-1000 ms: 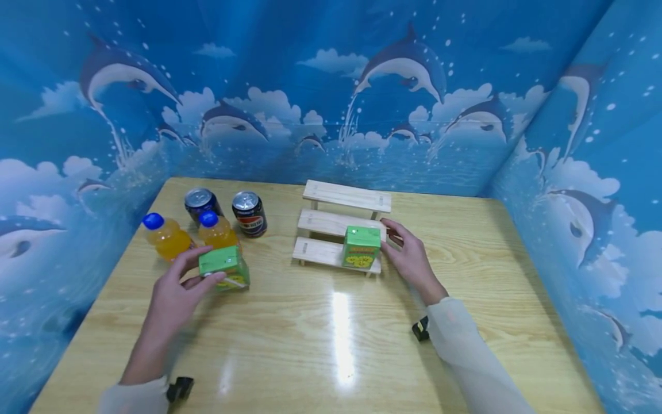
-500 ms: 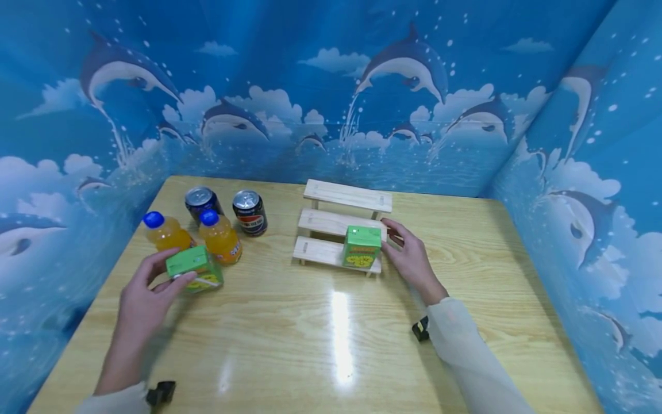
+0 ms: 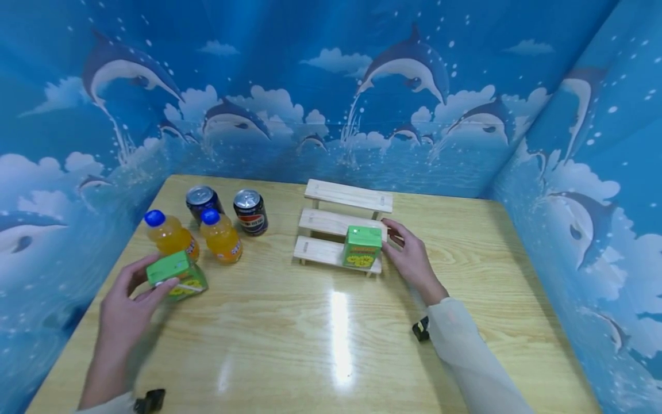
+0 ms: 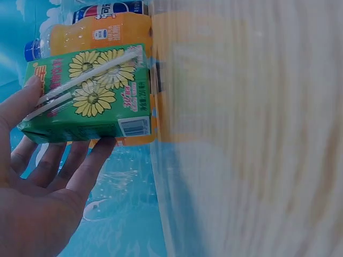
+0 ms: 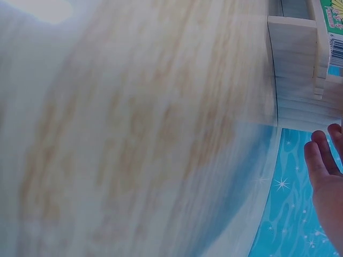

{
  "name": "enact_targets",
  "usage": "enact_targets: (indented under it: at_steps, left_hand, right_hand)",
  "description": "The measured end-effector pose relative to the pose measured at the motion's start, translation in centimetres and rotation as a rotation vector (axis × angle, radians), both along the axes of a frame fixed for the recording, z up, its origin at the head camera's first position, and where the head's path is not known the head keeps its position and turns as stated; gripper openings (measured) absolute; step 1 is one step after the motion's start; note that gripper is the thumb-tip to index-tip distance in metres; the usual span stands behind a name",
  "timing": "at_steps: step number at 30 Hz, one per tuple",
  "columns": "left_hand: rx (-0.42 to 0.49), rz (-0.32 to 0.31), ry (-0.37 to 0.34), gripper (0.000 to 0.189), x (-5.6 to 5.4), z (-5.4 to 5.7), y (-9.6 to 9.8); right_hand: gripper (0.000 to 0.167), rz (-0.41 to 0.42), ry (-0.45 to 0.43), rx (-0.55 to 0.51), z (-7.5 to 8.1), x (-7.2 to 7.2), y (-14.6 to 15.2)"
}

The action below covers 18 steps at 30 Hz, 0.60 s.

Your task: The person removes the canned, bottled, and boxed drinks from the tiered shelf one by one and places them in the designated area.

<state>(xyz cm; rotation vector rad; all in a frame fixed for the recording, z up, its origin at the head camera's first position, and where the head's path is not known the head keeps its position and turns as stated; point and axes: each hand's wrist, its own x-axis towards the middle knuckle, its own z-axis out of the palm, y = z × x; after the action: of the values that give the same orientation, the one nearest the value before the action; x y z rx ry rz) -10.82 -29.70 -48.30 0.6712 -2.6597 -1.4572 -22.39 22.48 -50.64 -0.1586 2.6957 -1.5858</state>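
My left hand (image 3: pixel 124 310) grips a green drink carton (image 3: pixel 176 276) with yellow flowers and a straw on its side, at the table's left. In the left wrist view, thumb and fingers hold this carton (image 4: pixel 88 91) from opposite sides; its base is level with or just above the table. Just behind it stands an orange soda bottle (image 3: pixel 170 233) with a blue cap. My right hand (image 3: pixel 411 259) is at the right end of a three-step wooden stand (image 3: pixel 320 251), fingers fairly straight; contact is unclear. Another green carton (image 3: pixel 362 247) stands upright on the lowest step.
A second orange soda bottle (image 3: pixel 221 237) stands right of the first. Behind them are a dark blue can (image 3: pixel 203 202) and a Pepsi can (image 3: pixel 250 213). Dolphin-printed cloth (image 3: pixel 289 115) walls the table's back and sides. The wooden table (image 3: pixel 269 339) extends in front.
My left hand has carried its carton leftward and slightly toward me, from before the right bottle to before the left one. The right hand and the carton on the stand stay put.
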Motion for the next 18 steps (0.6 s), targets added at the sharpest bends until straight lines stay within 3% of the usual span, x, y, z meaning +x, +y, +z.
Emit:
enact_targets:
  at_steps: [11, 14, 18]
  left_hand:
    - [0.003, -0.063, -0.019, 0.087, 0.16, -0.29, -0.11]
    - [-0.003, -0.106, 0.021, 0.084, 0.29, -0.38, -0.31]
    - [-0.003, -0.162, 0.141, 0.071, 0.64, -0.16, -0.59]
  right_hand:
    - [0.060, -0.005, -0.007, 0.000, 0.11, 0.02, 0.04]
    - [0.059, -0.008, 0.001, 0.005, -0.02, -0.05, 0.14]
    - [0.059, -0.001, 0.013, 0.014, -0.22, -0.04, 0.23]
